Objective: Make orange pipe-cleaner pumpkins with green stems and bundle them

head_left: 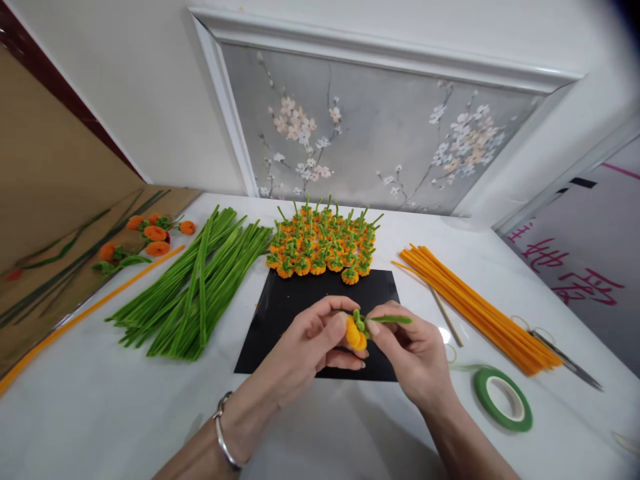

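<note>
Between my two hands is a small pipe-cleaner pumpkin (356,335), orange with green curls on top. My left hand (320,337) pinches its orange body from the left side. The fingers of my right hand (407,343) are closed on its green pipe-cleaner stem (395,320), whose free end sticks out to the right. Both hands hover over a black mat (270,320). Just beyond, many similar orange pumpkins (320,247) with upright green stems stand in close rows, partly on the mat's far edge.
Green pipe cleaners (200,287) lie piled on the left, orange ones (480,307) on the right. Near the right are a green tape roll (525,417), scissors (570,363) and a thin stick (447,317). Orange flowers (155,233) lie far left. A framed floral panel (375,133) backs the table.
</note>
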{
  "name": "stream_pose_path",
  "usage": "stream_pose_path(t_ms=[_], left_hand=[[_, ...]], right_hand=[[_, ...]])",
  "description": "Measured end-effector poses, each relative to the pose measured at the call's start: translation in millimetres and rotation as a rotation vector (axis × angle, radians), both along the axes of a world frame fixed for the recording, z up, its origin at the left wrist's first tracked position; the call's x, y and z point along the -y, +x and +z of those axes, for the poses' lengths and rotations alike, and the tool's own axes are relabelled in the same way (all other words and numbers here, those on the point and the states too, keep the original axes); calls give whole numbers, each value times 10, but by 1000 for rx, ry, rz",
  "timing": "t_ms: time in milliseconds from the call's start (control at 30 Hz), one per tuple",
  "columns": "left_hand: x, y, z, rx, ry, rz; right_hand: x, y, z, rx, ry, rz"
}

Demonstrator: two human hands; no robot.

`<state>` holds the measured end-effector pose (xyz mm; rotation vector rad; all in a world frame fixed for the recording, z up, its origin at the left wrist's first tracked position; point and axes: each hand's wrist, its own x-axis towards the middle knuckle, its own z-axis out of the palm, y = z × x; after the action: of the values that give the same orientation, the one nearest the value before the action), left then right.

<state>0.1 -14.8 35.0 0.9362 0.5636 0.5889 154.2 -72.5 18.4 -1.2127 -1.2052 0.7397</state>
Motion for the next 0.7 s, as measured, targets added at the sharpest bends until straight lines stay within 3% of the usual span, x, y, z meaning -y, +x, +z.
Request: stream_pose_path(t_ms=[67,133,433,700], left_hand=[[-11,-11,6,-8,-37,-26],[-7,-8,10,-42,51,31],[49,23,-96,-341,941,370],[73,25,-121,-418,1120,488]], right_hand=[[1,8,-5,16,-8,22],[-3,9,-5,-13,-32,34],[-19,-21,4,-192,-163,25],[8,-41,41,-151,-119,8]])
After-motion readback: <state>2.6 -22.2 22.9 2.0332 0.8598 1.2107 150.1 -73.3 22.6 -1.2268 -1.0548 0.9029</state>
